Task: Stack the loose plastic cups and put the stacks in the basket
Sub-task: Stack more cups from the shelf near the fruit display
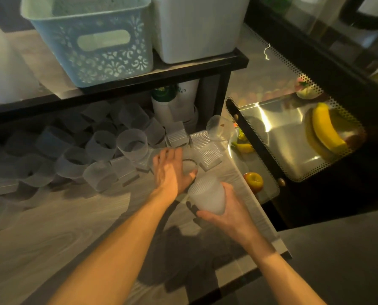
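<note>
From the head view, the person's right hand (222, 208) holds a frosted stack of cups (208, 198) near the right edge of the wooden counter (51, 219), fingers curled under its base, the mouth tilted away toward the shelf; the left hand (172, 170) is spread, fingers straight and apart, reaching down over a clear cup (189, 165) that lies just in front of the stack, though whether the fingers already touch it cannot be told; many loose cups (130, 146) crowd the counter's back left under the black shelf (139, 78), some upright, some tipped, with square ribbed clear pieces (210, 156) beside them toward the right edge; the pale blue basket (91, 40) stands on top of the shelf, well apart from both hands, next to a white bin (197, 29); a banana (326, 130) and an apple (253, 180) lie off the counter to the right; the likely trouble is the nearness of that right edge, since a sweeping left hand could knock the clear cup or ribbed pieces over it; the clear plastic is also hard to see in this dim light, so a pinch could miss and skid it away; the tilted stack may shed a cup if the hold loosens
</note>
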`<state>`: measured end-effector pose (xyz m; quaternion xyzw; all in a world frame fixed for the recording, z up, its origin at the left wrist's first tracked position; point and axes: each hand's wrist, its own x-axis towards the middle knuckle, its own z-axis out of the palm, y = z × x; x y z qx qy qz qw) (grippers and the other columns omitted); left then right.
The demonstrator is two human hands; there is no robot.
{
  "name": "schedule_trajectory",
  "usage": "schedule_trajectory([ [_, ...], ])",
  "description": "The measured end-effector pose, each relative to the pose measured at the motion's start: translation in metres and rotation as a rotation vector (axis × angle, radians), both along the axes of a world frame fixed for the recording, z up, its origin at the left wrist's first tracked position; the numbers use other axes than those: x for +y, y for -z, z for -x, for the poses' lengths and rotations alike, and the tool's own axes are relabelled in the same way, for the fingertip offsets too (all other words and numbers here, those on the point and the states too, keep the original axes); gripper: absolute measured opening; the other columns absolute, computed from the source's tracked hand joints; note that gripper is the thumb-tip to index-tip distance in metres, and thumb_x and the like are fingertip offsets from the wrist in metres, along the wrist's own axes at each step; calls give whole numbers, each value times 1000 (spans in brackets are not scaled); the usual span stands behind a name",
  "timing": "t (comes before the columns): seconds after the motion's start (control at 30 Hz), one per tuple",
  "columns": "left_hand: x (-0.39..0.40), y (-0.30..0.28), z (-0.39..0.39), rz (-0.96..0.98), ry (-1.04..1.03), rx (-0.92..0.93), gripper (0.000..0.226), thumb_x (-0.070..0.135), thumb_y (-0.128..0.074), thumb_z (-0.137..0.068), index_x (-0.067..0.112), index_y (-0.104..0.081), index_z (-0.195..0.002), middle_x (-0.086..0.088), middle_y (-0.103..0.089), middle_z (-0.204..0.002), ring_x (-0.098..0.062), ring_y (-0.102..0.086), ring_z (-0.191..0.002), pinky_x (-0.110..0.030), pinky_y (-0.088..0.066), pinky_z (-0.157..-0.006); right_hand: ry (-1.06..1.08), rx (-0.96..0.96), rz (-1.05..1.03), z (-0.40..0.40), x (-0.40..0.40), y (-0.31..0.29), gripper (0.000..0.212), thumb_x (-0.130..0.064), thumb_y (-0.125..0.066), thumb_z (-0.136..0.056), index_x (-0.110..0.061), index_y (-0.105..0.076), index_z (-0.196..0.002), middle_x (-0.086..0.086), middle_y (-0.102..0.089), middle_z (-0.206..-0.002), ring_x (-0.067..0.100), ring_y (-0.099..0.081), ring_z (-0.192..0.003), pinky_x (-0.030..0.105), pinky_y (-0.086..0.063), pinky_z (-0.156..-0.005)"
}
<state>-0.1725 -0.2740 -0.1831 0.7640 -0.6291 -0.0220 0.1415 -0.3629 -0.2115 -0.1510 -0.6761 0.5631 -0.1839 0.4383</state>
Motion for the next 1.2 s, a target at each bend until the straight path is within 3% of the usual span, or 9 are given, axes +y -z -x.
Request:
schedule_trajectory([
  [0.13,24,-16,-13,123,-26,253,74,59,-61,-80,20,-45,-140,-8,-50,-130,-27,-41,-124,-43,-36,-103,-17,40,11,1,-2,1,95,-61,-78,-58,-38,-28,-136,-10,-44,-122,10,-50,-109,41,-55,-87],
  [0.27,74,-32,-33,225,-30,826,66,62,-56,-76,33,-47,-135,10,-46,-116,-10,-49,-110,-34,-44,-94,-74,70,-14,-7,4,2,97,-57,-80,-60,-43,-24,-138,-14,-42,-126,9,-49,-112,38,-54,-88],
  [0.33,97,-38,-38,163,-12,973,63,61,-57,-76,36,-49,-133,11,-48,-118,-6,-51,-111,-33,-46,-95,-132,64,-2,-17,10,2,93,-49,-83,-65,-45,-25,-137,-17,-41,-125,6,-49,-111,31,-52,-89],
  [0.4,114,-41,-41,108,43,943,63,60,-58,-76,34,-50,-133,8,-51,-118,-5,-52,-111,-27,-43,-95,-217,54,37,-28,14,-1,90,-48,-84,-66,-44,-27,-136,-19,-42,-124,2,-50,-109,22,-49,-84],
  [0.5,126,-44,-44,52,68,832,64,63,-57,-73,33,-51,-130,8,-49,-111,-1,-50,-108,-15,-37,-90,-293,70,94,-43,15,-4,94,-56,-82,-62,-39,-30,-138,-18,-46,-124,2,-52,-109,28,-52,-86],
  [0.83,135,-43,-33,-208,144,866,94,79,-43,-72,32,-23,-151,15,-34,-138,3,-33,-130,-19,-27,-110,-256,26,133,-51,16,-12,86,-62,-75,-62,-34,-38,-135,-14,-54,-121,8,-57,-107,24,-47,-83],
  [0.9,125,-42,-27,-177,135,898,88,76,-42,-73,29,-35,-147,12,-39,-138,0,-39,-128,-19,-31,-110,-199,17,109,-42,15,-7,82,-57,-80,-63,-38,-39,-131,-17,-53,-118,1,-56,-101,23,-49,-80],
  [1.03,83,-40,-7,-70,-118,1142,75,75,-49,-73,27,-56,-130,3,-60,-122,-9,-59,-108,-23,-45,-89,-73,68,109,-20,3,-2,92,-54,-83,-61,-38,-33,-136,-17,-42,-120,4,-49,-104,28,-47,-81],
  [1.2,35,-32,6,-151,-223,1061,42,58,-56,-89,22,-64,-108,2,-69,-103,-16,-65,-98,-37,-51,-90,14,94,124,7,-7,-7,98,-66,-77,-57,-37,-31,-139,-14,-42,-130,7,-46,-114,34,-48,-89],
])
